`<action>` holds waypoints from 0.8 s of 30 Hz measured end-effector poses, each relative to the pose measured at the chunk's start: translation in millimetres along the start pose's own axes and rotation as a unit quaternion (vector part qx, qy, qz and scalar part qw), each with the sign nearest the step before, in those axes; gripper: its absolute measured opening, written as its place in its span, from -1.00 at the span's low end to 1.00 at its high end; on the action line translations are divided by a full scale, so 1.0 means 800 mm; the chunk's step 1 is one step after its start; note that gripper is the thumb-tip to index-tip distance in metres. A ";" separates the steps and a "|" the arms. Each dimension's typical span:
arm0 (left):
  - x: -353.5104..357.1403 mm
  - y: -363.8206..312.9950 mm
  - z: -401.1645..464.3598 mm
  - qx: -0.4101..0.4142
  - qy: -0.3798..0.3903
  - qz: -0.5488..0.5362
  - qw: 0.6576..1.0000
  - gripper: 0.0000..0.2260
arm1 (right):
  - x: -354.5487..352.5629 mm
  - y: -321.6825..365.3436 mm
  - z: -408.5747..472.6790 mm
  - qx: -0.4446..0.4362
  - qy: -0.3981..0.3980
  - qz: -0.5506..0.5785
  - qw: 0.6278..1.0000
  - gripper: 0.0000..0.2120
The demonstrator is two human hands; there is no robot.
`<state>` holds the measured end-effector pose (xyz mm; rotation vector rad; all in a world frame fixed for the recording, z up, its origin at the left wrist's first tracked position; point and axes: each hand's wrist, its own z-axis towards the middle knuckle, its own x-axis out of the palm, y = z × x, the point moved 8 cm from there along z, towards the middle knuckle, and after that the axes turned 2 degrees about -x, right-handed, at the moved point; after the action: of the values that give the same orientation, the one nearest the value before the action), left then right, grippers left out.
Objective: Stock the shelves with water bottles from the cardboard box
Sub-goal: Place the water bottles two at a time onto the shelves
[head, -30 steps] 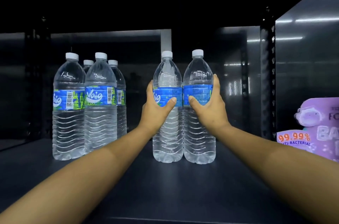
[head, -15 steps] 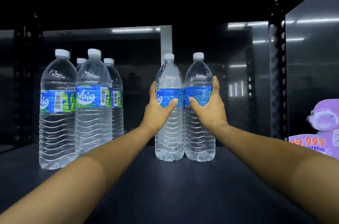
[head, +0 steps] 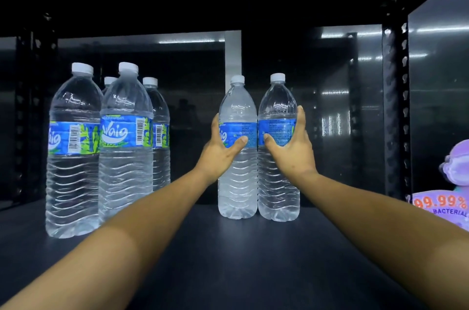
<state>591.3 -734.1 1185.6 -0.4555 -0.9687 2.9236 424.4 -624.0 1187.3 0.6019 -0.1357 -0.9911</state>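
Observation:
Two clear water bottles with blue labels and white caps stand upright side by side, touching, on the dark shelf [head: 228, 259]. My left hand [head: 220, 149] grips the left bottle [head: 237, 182] at its label, thumb across the front. My right hand [head: 291, 149] grips the right bottle [head: 278, 188] the same way. Several more bottles of the same kind [head: 124, 157] stand grouped at the left of the shelf, two in front and two behind. The cardboard box is out of view.
A purple product pack [head: 446, 198] printed "99.99% anti-bacterial" sits at the right edge. A black perforated upright [head: 396, 106] stands at the right, another at the left [head: 28, 106]. The shelf's back and right walls are glossy dark panels.
Both hands have slid the two gripped bottles deeper into the shelf. The view has shifted closer and rightward, so the left bottle group looks larger.

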 end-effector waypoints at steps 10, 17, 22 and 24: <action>0.005 0.003 0.002 -0.023 0.047 -0.001 0.999 -0.20 | 0.001 0.001 -0.002 0.000 0.017 0.008 1.000 -0.08; 0.010 -0.004 -0.012 -0.087 0.076 0.007 0.993 -0.13 | 0.001 0.002 -0.004 0.026 0.070 0.017 0.997 -0.01; 0.010 -0.007 -0.023 -0.145 0.057 0.030 0.987 -0.09 | 0.001 -0.005 -0.016 0.065 0.098 0.016 0.993 0.04; 0.010 -0.003 -0.030 -0.171 0.058 0.047 0.982 -0.02 | 0.003 -0.011 -0.023 0.079 0.107 0.009 0.991 0.04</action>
<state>590.3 -717.1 1166.3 -0.6921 -1.4756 2.7727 425.9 -621.5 1166.9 0.8474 -0.0294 -0.8963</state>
